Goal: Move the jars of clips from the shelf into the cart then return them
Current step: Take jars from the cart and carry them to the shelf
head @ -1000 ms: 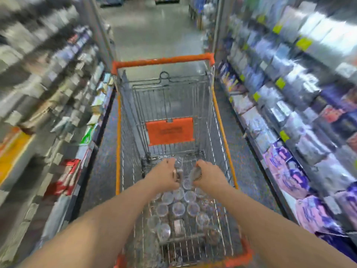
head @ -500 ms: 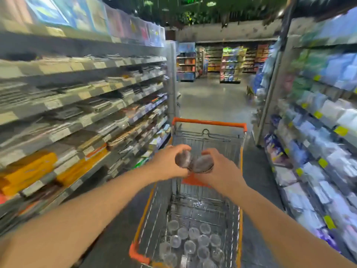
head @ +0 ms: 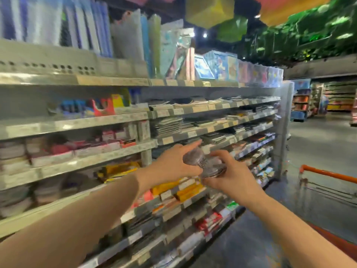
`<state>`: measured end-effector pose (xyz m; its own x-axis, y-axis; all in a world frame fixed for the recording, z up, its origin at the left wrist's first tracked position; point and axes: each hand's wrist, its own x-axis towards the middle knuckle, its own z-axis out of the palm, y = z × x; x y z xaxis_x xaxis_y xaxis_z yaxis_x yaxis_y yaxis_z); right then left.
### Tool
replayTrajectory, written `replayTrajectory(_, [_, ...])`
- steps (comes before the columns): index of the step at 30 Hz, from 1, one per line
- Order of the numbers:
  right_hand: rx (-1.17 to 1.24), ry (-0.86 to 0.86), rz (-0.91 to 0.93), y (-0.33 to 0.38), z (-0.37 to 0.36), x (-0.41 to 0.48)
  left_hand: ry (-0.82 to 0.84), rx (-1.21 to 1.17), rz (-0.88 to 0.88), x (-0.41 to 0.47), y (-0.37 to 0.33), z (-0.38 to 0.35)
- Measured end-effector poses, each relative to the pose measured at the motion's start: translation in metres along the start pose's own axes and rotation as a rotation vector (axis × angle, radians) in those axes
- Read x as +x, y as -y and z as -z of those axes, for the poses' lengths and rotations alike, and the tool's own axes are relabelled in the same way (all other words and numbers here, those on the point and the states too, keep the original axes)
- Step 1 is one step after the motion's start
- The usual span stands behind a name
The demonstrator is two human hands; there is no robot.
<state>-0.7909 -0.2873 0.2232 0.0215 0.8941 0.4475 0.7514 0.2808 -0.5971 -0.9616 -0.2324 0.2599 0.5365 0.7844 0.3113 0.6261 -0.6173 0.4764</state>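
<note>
The left hand (head: 172,166) grips a clear jar of clips (head: 193,157), with the thumb and fingers curled around its side. The right hand (head: 234,179) grips a second jar (head: 213,168) in the same way, from below and from the right. The two jars touch each other and are both tilted. The motion blur hides what is inside them.

Both jars are held in the air in front of the shelving unit (head: 116,151), at the height of its middle boards. Directly behind the hands is a shelf edge with price labels (head: 168,140), and on it lie flat stacks of notebooks (head: 212,137). A grey upright post (head: 146,153) stands just to the left of the left hand. Lower, under the forearms, lie yellow packs (head: 119,169) and red-and-white packs (head: 208,222). On the top board stand plastic folders (head: 87,28) and picture books (head: 220,65).

The cart (head: 328,173) is well apart from the hands at the right edge; only its orange rim and some wire show. Behind it is the grey aisle floor (head: 318,144).
</note>
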Motion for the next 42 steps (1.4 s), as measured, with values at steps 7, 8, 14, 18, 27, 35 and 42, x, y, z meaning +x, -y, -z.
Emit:
replayTrajectory(7, [0.202,0.078,0.22,0.128,-0.114,0.087,-0.211,0.178,0.139,-0.058,0.114,0.148])
replayTrajectory(8, [0.239,0.097,0.242,0.144,-0.128,0.098,-0.245,0.178,0.16,-0.068,0.128,0.166])
replayTrajectory(14, [0.414,0.248,0.372,0.228,-0.215,0.169,-0.437,0.283,0.357,-0.11,0.198,0.256])
replayTrajectory(18, [0.493,0.382,0.494,0.273,-0.271,0.216,-0.548,0.332,0.481,-0.123,0.242,0.296])
replayTrajectory(27, [0.572,0.591,0.687,0.378,-0.365,0.318,-0.838,0.388,0.737,-0.137,0.319,0.375])
replayTrajectory(35, [0.475,0.675,0.826,0.461,-0.428,0.376,-0.895,0.473,0.939,-0.166,0.378,0.431])
replayTrajectory(42, [0.345,0.682,0.82,0.518,-0.478,0.427,-0.839,0.559,0.904,-0.163,0.425,0.476])
